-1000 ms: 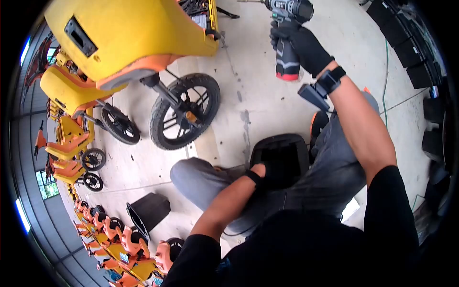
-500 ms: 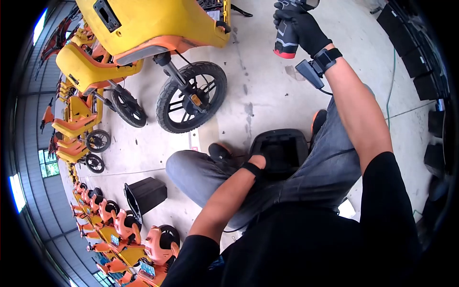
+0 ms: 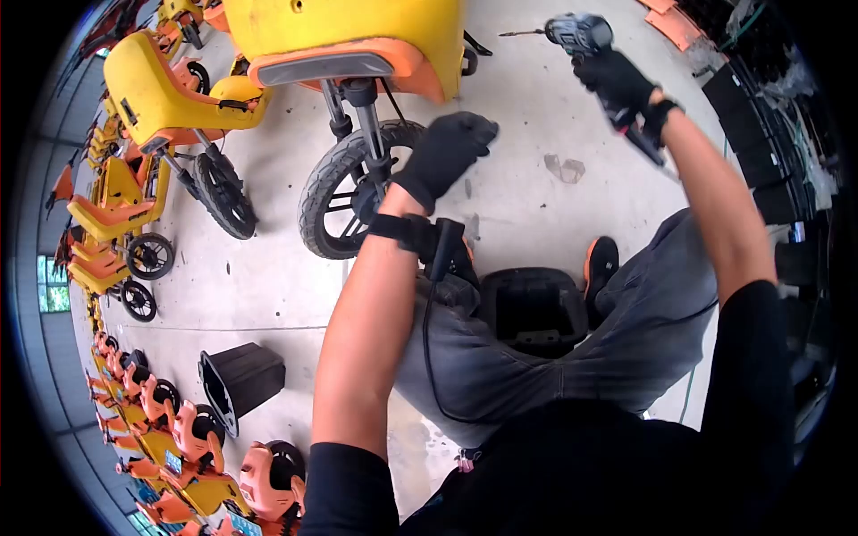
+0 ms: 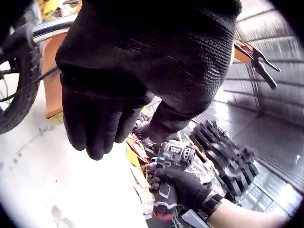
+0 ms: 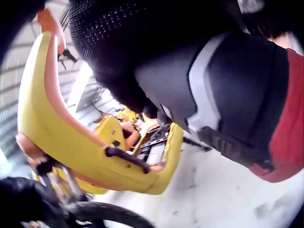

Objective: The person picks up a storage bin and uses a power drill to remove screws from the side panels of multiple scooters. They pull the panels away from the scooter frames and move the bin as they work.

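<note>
My right hand (image 3: 617, 82), in a black glove, grips a cordless drill (image 3: 581, 34) by its handle at the upper right in the head view. The drill's thin bit points left. Its red base shows close up in the right wrist view, below the battery (image 5: 247, 95). My gloved left hand (image 3: 447, 154) is raised in front of the yellow scooter's front wheel (image 3: 322, 210), with its fingers loosely bent. Nothing shows between those fingers (image 4: 95, 123) in the left wrist view. On the floor between my legs sits a black open plastic housing (image 3: 536, 343).
A black bucket-like box (image 3: 255, 373) lies on its side at the lower left. Yellow and orange scooters (image 3: 161, 89) line the left side, and stacked black panels (image 3: 755, 134) stand at the right. A crumpled clear scrap (image 3: 565, 168) lies on the concrete floor.
My left hand has left the black housing and risen up and forward toward the wheel. My right hand keeps the drill and now appears farther right. The head view has shifted.
</note>
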A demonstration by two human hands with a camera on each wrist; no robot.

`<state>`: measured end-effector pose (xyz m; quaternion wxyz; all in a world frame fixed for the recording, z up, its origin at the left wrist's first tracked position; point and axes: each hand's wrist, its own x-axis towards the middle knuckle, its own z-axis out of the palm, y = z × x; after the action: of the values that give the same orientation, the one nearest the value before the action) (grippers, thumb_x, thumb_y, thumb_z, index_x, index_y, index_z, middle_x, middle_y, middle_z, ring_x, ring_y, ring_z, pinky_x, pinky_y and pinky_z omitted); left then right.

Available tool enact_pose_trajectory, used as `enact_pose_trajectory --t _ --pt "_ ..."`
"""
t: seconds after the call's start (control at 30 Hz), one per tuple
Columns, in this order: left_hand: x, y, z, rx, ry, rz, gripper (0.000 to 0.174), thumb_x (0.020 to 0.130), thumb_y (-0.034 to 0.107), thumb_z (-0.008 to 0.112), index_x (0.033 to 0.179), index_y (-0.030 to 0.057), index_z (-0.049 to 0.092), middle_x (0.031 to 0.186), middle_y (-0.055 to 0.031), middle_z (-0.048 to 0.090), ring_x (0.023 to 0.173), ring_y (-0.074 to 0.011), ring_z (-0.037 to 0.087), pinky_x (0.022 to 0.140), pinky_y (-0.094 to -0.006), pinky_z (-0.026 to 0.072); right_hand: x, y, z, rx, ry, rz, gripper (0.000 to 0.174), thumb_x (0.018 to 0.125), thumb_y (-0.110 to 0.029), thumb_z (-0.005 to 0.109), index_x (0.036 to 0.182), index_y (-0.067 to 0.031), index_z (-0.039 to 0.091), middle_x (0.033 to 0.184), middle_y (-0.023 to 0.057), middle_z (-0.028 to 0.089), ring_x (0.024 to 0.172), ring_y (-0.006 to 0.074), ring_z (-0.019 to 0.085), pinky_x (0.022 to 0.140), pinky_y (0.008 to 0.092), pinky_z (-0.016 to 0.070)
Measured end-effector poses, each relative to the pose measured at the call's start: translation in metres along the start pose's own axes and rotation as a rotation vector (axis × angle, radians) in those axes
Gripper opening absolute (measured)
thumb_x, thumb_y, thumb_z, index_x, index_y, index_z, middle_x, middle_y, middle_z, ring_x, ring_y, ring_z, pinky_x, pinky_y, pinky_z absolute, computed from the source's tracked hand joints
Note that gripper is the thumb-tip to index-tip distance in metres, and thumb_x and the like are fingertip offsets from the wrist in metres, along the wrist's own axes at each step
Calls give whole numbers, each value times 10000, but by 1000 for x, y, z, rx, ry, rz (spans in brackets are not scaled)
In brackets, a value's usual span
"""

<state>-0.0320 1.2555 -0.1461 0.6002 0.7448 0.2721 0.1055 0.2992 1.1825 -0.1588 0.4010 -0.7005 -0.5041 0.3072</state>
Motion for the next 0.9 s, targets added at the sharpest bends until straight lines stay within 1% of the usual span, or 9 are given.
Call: enact_pose_trajectory --t 0.1,0.17,0.23,0.37,0.5,0.67,0.77,0.8,0.9 --pt "9 -11 -13 -284 46 -64 264 898 126 492 1124 4 554 1020 -84 633 888 -186 636 770 -275 499 14 -45 -26 -918 -85 83 248 819 -178 608 1004 -13 614 797 34 627 702 128 587 657 283 496" --pt "19 -15 -17 -407 93 -88 276 904 119 467 1135 -11 544 1041 -109 630 917 -208 640 780 -286 504 24 -36 -37 -909 21 41 204 689 -181 680 823 -30 650 684 67 624 642 196 597 593 324 475" --pt "27 -22 -18 -337 74 -63 284 908 143 476 1134 -16 543 1047 -114 626 907 -209 640 786 -289 505 27 -37 -31 -619 120 216 237 631 -219 687 769 -29 652 671 73 630 635 197 591 584 341 463" --pt "33 -15 -10 -462 183 -216 311 924 165 475 1162 -29 521 1084 -150 606 989 -233 609 856 -302 484 23 -5 -3 139 224 2 129 708 -139 664 765 -30 626 668 45 605 607 140 552 572 291 446" --pt "41 -13 -6 -474 188 -173 336 940 148 449 1202 -60 477 1145 -169 570 1054 -254 582 905 -321 472 11 31 38 862 164 8 223 795 -69 638 1002 -24 567 770 42 594 649 157 588 620 285 503" --pt "51 -29 -3 -582 195 -200 376 957 120 400 1267 -92 393 1236 -214 499 1140 -294 529 968 -348 446 -28 71 63 1037 86 111 303 839 -111 611 1119 -13 545 778 21 580 667 148 602 668 293 536" --pt "56 -48 -6 -509 139 -124 385 951 105 398 1281 -93 374 1268 -230 470 1181 -314 494 997 -367 423 -39 124 75 1140 -145 4 333 854 -143 580 1172 -45 556 986 59 638 799 137 603 728 299 513" --pt "61 -50 -7 -409 66 -16 389 948 98 398 1285 -93 367 1287 -238 452 1202 -325 474 1016 -382 407 -49 112 81 1083 -40 76 446 858 -206 591 1213 37 472 738 -26 490 716 106 544 788 329 487" --pt "75 -52 3 -817 146 -151 326 949 75 386 1227 -93 416 1221 -236 503 1163 -340 499 1007 -416 407 -59 126 98 1110 -130 125 430 829 -119 612 1210 34 484 767 -1 536 684 123 551 770 341 494"
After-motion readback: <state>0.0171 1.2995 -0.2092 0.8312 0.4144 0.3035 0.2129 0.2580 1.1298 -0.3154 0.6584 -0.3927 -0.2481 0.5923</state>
